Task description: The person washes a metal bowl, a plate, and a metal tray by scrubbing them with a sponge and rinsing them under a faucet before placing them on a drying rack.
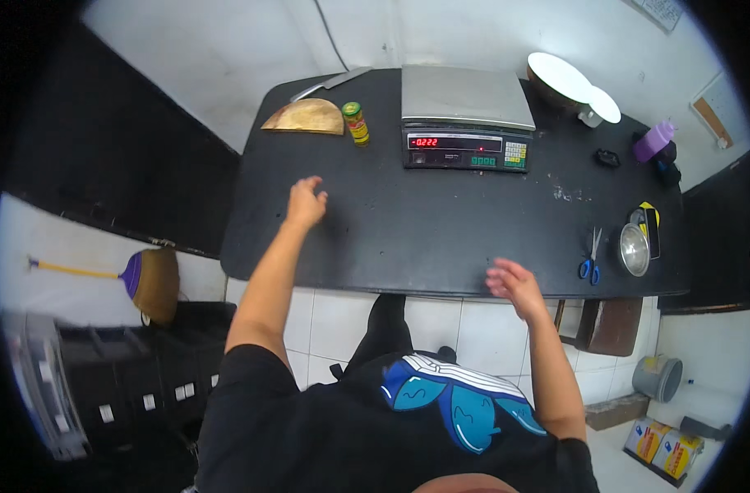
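Observation:
My left hand (306, 202) hovers over the left part of the black table (412, 240), holding nothing, thumb and fingers apart. Beyond it stand a green-lidded jar (357, 124) with a yellow label and a half-round wooden piece (307, 117). A broad-bladed knife (335, 83) lies behind them near the wall. My right hand (511, 285), slightly blurred, is at the table's front edge with fingers spread and nothing in it. Blue-handled scissors (590, 262) lie to its right. A digital scale (467, 117) with a steel platform and a lit red display sits at the back.
On the right are a metal bowl (634, 249), a purple bottle (654, 142), a small black object (607, 158) and white bowls (560, 77). A brown stool (609, 326) stands beneath the front edge. To the left are a broom (153, 285) and black bins (128, 394).

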A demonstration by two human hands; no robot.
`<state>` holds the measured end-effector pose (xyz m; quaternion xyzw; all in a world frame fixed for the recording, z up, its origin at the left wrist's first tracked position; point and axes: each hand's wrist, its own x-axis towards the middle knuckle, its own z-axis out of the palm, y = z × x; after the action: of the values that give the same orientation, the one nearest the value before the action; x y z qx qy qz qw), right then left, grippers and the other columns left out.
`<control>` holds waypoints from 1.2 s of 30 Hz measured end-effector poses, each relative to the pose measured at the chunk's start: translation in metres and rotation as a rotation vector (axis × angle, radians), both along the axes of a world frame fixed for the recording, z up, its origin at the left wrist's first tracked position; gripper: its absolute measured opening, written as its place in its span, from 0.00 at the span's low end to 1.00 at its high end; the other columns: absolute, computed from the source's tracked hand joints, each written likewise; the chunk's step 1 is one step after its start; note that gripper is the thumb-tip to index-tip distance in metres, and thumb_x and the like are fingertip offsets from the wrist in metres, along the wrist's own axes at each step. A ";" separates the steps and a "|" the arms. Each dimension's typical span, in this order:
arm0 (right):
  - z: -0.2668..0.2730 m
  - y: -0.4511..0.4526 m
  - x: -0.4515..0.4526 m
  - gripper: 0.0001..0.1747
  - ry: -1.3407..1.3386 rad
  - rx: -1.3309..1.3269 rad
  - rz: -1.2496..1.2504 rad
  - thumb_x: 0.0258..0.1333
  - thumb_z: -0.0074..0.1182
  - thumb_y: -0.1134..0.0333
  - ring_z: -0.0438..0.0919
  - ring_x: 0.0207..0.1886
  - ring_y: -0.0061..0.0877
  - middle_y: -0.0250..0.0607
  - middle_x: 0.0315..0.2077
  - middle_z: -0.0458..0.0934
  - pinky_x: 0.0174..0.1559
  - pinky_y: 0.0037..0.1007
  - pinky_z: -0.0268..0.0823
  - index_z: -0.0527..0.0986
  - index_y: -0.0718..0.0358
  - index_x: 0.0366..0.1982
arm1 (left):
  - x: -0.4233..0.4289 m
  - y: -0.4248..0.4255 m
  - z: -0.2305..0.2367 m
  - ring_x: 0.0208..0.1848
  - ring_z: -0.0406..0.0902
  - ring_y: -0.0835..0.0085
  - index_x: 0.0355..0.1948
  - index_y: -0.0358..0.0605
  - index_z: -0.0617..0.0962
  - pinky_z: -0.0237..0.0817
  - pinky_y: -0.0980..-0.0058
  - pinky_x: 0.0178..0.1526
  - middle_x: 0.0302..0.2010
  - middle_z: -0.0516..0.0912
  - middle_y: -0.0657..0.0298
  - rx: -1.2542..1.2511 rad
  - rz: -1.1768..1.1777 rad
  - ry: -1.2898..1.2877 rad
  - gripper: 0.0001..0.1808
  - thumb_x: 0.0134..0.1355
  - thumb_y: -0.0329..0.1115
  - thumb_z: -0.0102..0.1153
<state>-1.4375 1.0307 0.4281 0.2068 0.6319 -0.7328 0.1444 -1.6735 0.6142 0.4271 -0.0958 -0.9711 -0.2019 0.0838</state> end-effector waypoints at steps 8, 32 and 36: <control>-0.044 -0.051 -0.232 0.20 -0.167 -0.433 -0.605 0.58 0.36 0.72 0.73 0.43 0.36 0.52 0.43 0.70 0.44 0.32 0.69 0.58 0.71 0.52 | -0.295 -0.036 -0.045 0.58 0.60 0.58 0.52 0.46 0.69 0.56 0.61 0.56 0.56 0.66 0.54 -0.266 0.042 0.141 0.25 0.50 0.33 0.53; -0.068 -0.047 -0.377 0.23 -0.187 -0.213 -0.697 0.53 0.45 0.73 0.71 0.40 0.33 0.49 0.40 0.67 0.44 0.30 0.68 0.57 0.76 0.49 | -0.423 -0.023 -0.062 0.47 0.68 0.51 0.41 0.40 0.67 0.61 0.53 0.46 0.41 0.73 0.50 -0.470 -0.087 -0.035 0.16 0.50 0.28 0.50; -0.092 -0.025 -0.381 0.29 -0.201 -0.106 -0.569 0.50 0.47 0.72 0.73 0.33 0.25 0.41 0.35 0.70 0.32 0.27 0.69 0.56 0.73 0.54 | -0.415 -0.043 -0.071 0.45 0.70 0.52 0.44 0.41 0.68 0.61 0.56 0.44 0.41 0.74 0.50 -0.478 -0.155 0.181 0.17 0.51 0.27 0.50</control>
<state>-1.8183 1.0053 0.3364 0.4391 0.4922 -0.7516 0.0058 -2.0888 0.5708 0.3558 -0.2046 -0.9695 0.0367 0.1296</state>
